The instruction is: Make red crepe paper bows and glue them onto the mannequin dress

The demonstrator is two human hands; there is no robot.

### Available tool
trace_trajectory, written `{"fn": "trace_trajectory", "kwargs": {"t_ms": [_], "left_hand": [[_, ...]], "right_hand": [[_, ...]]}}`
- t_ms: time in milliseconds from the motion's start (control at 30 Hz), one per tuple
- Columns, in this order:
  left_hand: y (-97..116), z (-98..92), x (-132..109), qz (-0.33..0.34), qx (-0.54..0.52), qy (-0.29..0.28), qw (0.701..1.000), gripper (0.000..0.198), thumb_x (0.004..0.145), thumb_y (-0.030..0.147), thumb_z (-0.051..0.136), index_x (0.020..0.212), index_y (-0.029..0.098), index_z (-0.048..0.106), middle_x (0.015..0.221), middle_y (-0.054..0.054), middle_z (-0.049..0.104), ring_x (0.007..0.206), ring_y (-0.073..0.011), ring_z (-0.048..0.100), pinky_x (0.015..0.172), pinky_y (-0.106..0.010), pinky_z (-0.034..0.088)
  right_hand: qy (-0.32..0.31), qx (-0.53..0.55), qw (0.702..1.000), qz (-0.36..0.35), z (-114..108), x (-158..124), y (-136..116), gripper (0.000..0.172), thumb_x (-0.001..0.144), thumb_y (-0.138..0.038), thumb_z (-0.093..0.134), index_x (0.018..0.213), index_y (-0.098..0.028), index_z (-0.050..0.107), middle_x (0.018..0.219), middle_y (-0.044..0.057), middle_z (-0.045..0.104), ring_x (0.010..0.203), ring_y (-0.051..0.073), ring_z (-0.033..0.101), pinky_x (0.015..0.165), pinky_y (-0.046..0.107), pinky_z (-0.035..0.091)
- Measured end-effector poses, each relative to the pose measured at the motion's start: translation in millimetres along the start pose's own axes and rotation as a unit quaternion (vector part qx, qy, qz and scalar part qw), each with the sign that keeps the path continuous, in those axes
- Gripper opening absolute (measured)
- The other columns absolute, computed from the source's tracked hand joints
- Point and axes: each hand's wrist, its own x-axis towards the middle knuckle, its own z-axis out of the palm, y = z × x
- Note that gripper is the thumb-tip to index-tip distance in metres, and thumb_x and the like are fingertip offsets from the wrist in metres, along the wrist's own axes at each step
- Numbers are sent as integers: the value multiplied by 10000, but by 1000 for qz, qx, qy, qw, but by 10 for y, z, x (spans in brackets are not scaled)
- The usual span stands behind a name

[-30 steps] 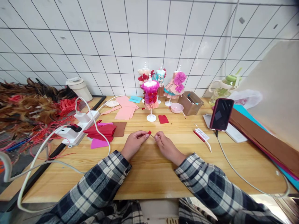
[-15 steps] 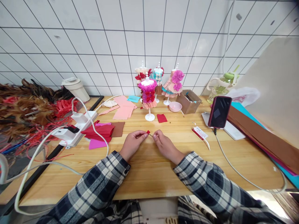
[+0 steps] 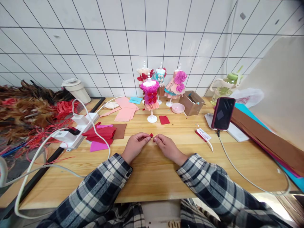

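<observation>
Both my hands rest on the wooden table (image 3: 152,177) just in front of me, fingertips meeting. My left hand (image 3: 136,146) pinches a tiny red paper piece (image 3: 151,135). My right hand (image 3: 166,146) is pinched too, its fingertips touching the same red piece from the right; a thin pale pin or wire between the hands is hard to make out. Beyond them stands a small mannequin in a magenta and red paper dress (image 3: 150,96), with a red paper square (image 3: 164,120) lying beside its base.
Folded red, pink and brown paper sheets (image 3: 104,134) and a power strip with white cables (image 3: 76,129) lie left. Two more dressed mannequins (image 3: 177,83), a cardboard box (image 3: 192,103), a pink bowl (image 3: 178,108), a propped phone (image 3: 223,114) and a feather pile (image 3: 26,107) surround the spot.
My right hand's fingertips have closed the small gap and now meet the red piece held by my left hand. The view has shifted slightly.
</observation>
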Motion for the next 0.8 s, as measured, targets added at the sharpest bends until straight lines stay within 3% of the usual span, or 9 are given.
{"fn": "trace_trajectory", "kwargs": {"t_ms": [400, 800], "left_hand": [[9, -11, -14, -18, -27, -23, 999, 305, 665, 437, 717, 777, 155, 696, 825, -54, 714, 789, -193, 632, 787, -311, 478], [-28, -27, 10, -32, -49, 5, 998, 340, 660, 448, 723, 839, 159, 714, 895, -67, 728, 852, -210, 636, 837, -333, 468]], "right_hand": [[-37, 210, 972, 95, 77, -26, -58, 297, 857, -492, 456, 757, -216, 411, 530, -94, 353, 438, 73, 266, 432, 202, 221], [-34, 193, 976, 98, 81, -28, -47, 289, 873, -477, 424, 807, -200, 472, 552, -83, 383, 428, 64, 271, 415, 196, 218]]}}
